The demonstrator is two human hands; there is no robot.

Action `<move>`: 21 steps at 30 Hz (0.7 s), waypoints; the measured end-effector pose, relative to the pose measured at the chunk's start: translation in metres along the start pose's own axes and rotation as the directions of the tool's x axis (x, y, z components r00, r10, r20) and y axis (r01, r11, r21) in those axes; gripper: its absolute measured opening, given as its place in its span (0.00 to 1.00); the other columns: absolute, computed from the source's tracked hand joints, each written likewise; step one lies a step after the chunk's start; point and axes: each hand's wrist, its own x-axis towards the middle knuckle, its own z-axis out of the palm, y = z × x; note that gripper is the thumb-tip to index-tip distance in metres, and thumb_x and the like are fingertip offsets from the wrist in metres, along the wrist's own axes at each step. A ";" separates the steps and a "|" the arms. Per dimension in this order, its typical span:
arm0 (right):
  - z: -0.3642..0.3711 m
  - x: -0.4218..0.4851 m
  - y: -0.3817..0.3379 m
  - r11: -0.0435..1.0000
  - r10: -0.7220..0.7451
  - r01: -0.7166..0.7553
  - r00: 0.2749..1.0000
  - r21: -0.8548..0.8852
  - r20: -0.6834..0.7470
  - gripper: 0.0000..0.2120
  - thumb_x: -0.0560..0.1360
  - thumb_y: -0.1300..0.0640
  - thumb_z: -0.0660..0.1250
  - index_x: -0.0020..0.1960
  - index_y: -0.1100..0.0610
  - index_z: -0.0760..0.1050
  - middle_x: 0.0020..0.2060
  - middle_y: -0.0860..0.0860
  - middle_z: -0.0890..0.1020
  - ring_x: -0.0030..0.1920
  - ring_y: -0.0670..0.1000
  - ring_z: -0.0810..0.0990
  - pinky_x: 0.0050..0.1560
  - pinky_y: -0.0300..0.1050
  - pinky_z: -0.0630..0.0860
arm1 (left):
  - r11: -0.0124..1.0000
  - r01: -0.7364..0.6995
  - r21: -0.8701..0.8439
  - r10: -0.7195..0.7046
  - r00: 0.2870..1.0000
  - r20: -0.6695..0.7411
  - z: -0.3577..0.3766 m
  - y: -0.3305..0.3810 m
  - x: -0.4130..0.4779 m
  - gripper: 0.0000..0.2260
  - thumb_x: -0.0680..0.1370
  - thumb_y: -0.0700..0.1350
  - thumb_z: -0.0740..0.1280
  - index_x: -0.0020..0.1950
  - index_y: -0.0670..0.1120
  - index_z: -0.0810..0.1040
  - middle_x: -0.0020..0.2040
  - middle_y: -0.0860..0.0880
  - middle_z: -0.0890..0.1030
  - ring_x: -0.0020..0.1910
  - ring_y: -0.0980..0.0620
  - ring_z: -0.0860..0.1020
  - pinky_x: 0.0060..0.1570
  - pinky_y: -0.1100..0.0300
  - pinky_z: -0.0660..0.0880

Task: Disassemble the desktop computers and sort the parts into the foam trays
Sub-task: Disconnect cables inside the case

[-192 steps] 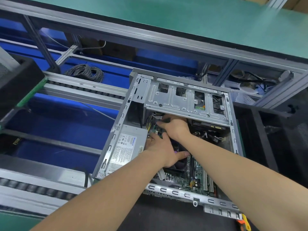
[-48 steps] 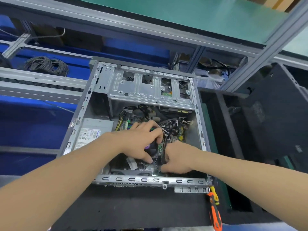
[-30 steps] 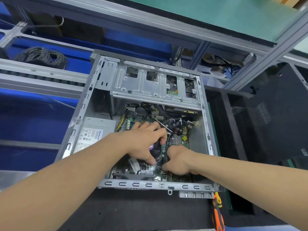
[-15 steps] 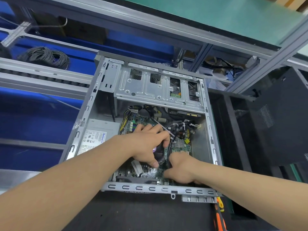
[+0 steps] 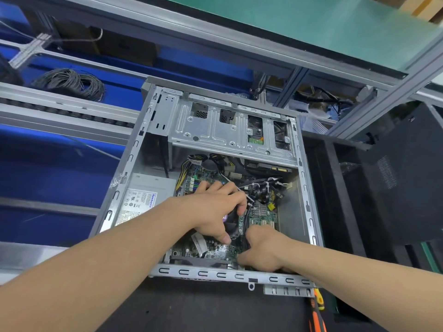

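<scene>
Head view: the left hand [image 5: 215, 209] lies over the black cooler fan [image 5: 231, 224] in the middle of the open computer case [image 5: 134, 149], fingers curled over its far edge and thumb pressed down on its near side, clamped on it. Just right of it, the right hand [image 5: 266, 250] is bent down at the near right part of the green motherboard [image 5: 215, 250]; its fingertips are hidden, so I cannot tell whether it holds anything.

A tied cable bundle [image 5: 261, 190] lies just beyond the fan, touching the left fingers. The grey power supply [image 5: 143, 195] sits in the case's left side, and the metal drive cage [image 5: 215, 133] spans its far end.

The case lies on a dark mat. An orange-handled screwdriver [image 5: 316, 315] lies near its near right corner. A black divided tray [image 5: 335, 188] stands just right of the case, with a black side panel [image 5: 407, 168] beyond it. A coil of wire [image 5: 72, 82] lies far left on blue.
</scene>
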 end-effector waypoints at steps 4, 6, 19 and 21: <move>-0.002 -0.003 0.001 1.000 -0.005 0.005 1.000 0.018 -0.011 0.18 0.75 0.47 0.70 0.35 0.55 0.67 0.33 0.49 0.71 0.32 0.49 0.69 0.28 0.42 0.64 | 1.000 0.000 0.000 0.000 1.000 0.003 -0.001 0.001 0.000 0.27 0.70 0.56 0.79 0.56 0.59 0.64 0.61 0.56 0.63 0.63 0.50 0.62 0.68 0.45 0.59; -0.003 -0.004 0.002 1.000 0.016 -0.016 1.000 -0.003 0.010 0.18 0.76 0.46 0.70 0.38 0.55 0.67 0.35 0.49 0.72 0.35 0.50 0.71 0.29 0.42 0.66 | 1.000 -0.003 0.000 0.003 1.000 0.004 -0.001 0.001 0.000 0.27 0.70 0.56 0.79 0.57 0.59 0.64 0.61 0.55 0.63 0.62 0.50 0.62 0.68 0.46 0.59; -0.018 -0.024 0.005 0.991 0.075 -0.070 0.996 0.113 -0.039 0.10 0.81 0.54 0.66 0.43 0.57 0.70 0.37 0.53 0.81 0.33 0.52 0.79 0.34 0.44 0.76 | 1.000 -0.019 0.017 0.019 1.000 0.012 -0.001 -0.001 0.000 0.27 0.70 0.58 0.79 0.55 0.60 0.63 0.61 0.55 0.63 0.62 0.49 0.63 0.67 0.46 0.59; -0.021 -0.027 0.005 0.939 0.066 -0.076 0.997 0.336 0.041 0.06 0.82 0.61 0.65 0.47 0.62 0.71 0.35 0.57 0.84 0.32 0.54 0.83 0.39 0.49 0.83 | 0.999 -0.037 0.028 0.037 0.999 0.007 -0.001 0.000 -0.001 0.27 0.70 0.58 0.78 0.58 0.61 0.63 0.63 0.54 0.64 0.63 0.49 0.63 0.68 0.45 0.57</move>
